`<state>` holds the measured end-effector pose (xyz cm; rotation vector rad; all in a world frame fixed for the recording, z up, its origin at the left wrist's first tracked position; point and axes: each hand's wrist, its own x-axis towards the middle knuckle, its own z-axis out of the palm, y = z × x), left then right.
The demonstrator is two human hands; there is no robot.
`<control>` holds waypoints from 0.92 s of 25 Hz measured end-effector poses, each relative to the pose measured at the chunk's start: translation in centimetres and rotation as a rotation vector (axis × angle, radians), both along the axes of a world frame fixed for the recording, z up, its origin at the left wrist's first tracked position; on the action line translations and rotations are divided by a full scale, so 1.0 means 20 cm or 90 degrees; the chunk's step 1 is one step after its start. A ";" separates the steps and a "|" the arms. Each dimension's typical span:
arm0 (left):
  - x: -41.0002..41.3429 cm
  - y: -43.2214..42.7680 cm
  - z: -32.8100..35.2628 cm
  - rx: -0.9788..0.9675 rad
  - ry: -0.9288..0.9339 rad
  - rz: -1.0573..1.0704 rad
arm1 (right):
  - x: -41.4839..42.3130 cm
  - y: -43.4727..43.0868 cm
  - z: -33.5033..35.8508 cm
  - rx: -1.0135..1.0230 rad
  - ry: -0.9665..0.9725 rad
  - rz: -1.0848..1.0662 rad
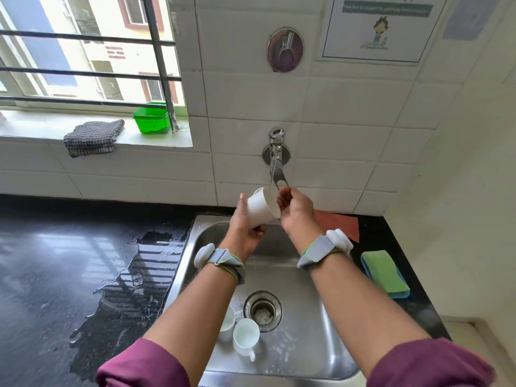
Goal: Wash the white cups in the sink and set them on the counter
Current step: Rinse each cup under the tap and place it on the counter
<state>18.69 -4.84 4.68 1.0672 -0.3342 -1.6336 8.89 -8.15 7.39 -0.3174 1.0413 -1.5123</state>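
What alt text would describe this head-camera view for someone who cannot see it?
A person's left hand tilts a white cup under a running wall tap while the right hand rubs its rim. Two more white cups wait in the steel sink beside a wet black counter.

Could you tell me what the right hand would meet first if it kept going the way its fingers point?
Probably the rim of the white cup held in the left hand; the right hand seems almost touching it, though depth is unclear.
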 end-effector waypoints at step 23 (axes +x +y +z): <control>0.01 0.04 -0.11 0.117 0.003 -0.124 | 0.08 0.04 0.17 0.066 0.044 0.309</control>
